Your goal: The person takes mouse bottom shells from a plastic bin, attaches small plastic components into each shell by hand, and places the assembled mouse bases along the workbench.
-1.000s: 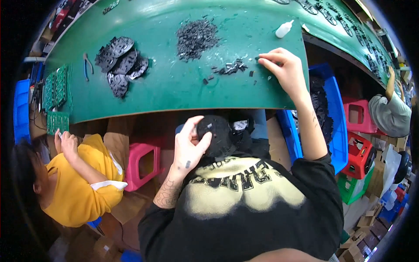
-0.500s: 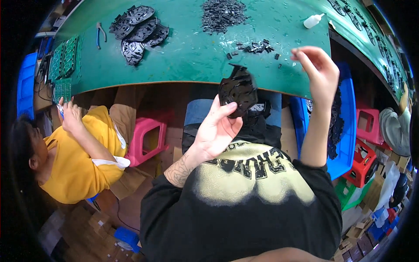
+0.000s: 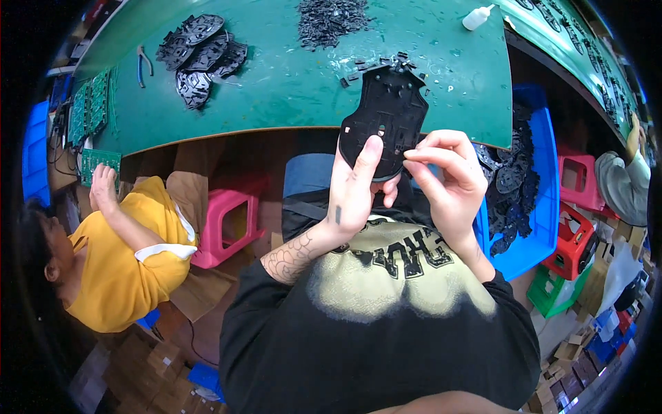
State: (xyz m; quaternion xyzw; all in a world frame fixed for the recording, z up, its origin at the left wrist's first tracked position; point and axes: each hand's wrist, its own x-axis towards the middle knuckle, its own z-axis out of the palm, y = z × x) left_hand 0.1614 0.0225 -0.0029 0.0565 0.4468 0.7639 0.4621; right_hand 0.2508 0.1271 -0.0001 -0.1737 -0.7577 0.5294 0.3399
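Observation:
A curved black plastic shell with moulded ribs and small holes stands tilted in front of me, partly over the table edge. My left hand grips its lower end, thumb across the inner face and the other fingers behind. Close to the shell's lower right edge, my right hand has thumb and forefinger pinched together; whatever is between the tips is too small to make out. Just beyond the shell's upper end lie several small black plastic pieces, some hidden behind it.
On the green table are a heap of tiny black parts, stacked black shells, pliers and a white bottle. A blue bin of black shells stands at my right. A person in yellow sits at left with green circuit boards.
My right hand has come down from above the loose pieces to the shell's lower edge. The shell now shows its ribbed inner face, raised higher in my left hand.

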